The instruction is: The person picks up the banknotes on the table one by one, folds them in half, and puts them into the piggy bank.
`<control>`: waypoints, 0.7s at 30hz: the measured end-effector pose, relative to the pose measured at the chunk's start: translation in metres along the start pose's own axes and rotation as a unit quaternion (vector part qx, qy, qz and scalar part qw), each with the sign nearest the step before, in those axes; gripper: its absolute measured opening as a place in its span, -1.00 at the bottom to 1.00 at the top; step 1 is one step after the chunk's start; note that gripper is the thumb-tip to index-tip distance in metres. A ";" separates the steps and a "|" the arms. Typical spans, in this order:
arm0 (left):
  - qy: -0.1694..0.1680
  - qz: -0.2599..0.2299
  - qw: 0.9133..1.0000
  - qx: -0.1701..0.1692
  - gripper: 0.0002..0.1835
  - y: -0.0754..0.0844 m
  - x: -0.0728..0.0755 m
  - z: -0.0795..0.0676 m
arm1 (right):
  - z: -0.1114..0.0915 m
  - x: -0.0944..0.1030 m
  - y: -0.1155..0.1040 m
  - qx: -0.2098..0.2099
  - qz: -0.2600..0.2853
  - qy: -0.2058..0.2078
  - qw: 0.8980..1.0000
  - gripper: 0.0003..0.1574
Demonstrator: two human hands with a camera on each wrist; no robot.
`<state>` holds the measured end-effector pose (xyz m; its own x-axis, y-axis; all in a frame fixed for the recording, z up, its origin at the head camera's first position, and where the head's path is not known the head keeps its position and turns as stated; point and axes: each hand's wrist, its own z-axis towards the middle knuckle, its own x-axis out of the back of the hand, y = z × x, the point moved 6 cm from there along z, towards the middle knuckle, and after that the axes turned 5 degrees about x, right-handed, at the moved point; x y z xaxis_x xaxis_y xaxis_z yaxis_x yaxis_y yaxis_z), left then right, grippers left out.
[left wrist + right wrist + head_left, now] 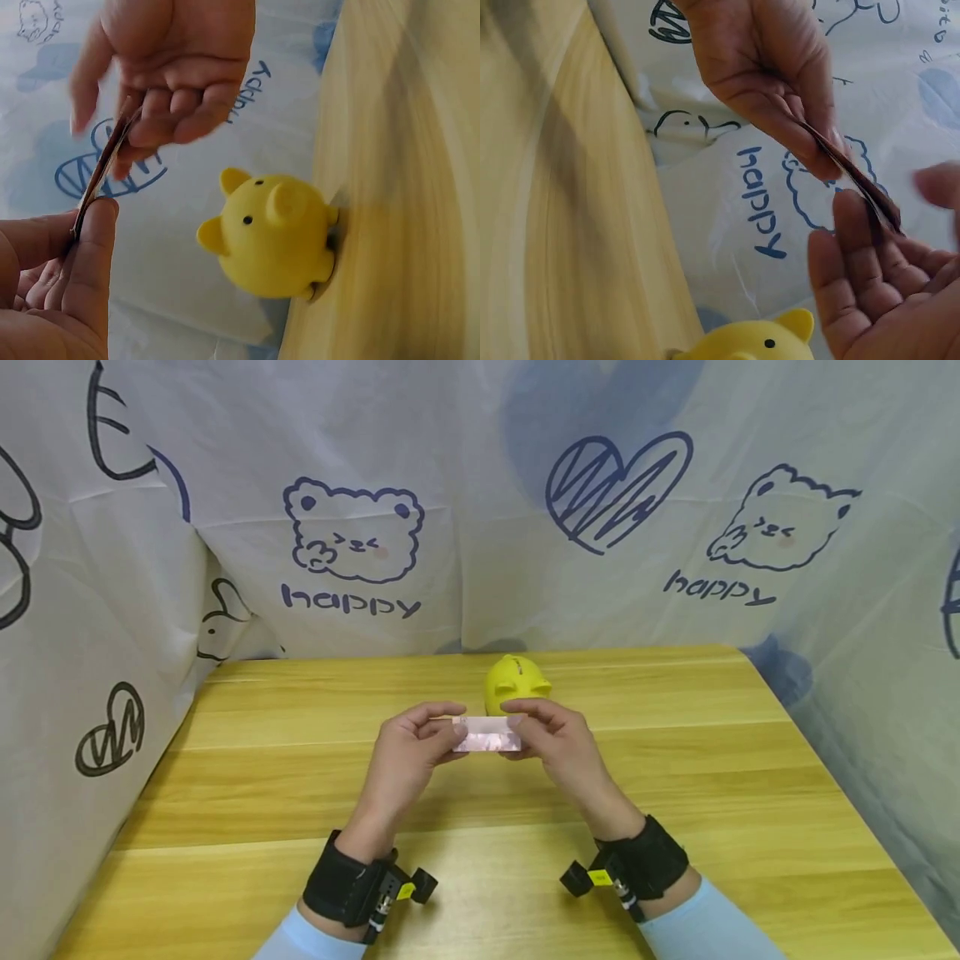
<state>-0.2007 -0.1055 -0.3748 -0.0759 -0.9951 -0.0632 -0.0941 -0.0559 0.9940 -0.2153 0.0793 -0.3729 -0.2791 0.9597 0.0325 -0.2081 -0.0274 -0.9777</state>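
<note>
A small folded pinkish banknote (pixel 487 735) is held above the table, between both hands. My left hand (pixel 405 747) pinches its left end between thumb and fingers; the left wrist view shows the layered note (pixel 97 172) edge-on. At the other end is my right hand (pixel 564 745). Its fingers lie loosely bent behind the note, while the blurred thumb (pixel 939 184) stands apart from it in the right wrist view. Beyond the hands, a yellow piggy bank (pixel 504 681) stands on the table, facing me, with a slot on top.
The wooden table (pixel 262 793) stretches out beneath both arms. White cloth (pixel 480 527) with drawn bears, hearts and lettering hangs behind and at both sides. Each wrist wears a black strap (pixel 647 860) with a small camera.
</note>
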 end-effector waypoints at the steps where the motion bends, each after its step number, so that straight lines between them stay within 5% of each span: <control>1: -0.003 0.005 1.000 0.002 -0.77 -0.001 -0.002 0.000 | 0.000 -0.002 0.002 -0.010 -0.006 0.000 1.000 -0.70; 8: -0.028 0.012 0.999 0.023 -0.82 -0.010 -0.015 0.001 | -0.004 -0.011 0.010 -0.037 -0.082 -0.007 0.996 -0.72; 16: 0.006 0.038 0.999 0.006 -0.84 -0.008 -0.009 0.001 | -0.005 -0.016 0.009 -0.057 -0.054 -0.026 0.997 -0.56; 21: 0.010 0.037 0.999 0.012 -0.84 -0.007 -0.008 0.000 | -0.004 -0.015 0.010 -0.062 -0.052 -0.027 0.996 -0.65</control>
<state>-0.1999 -0.0968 -0.3814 -0.0636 -0.9979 0.0116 -0.1124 0.0187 0.9935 -0.2089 0.0657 -0.3838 -0.3120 0.9392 0.1434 -0.1215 0.1103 -0.9864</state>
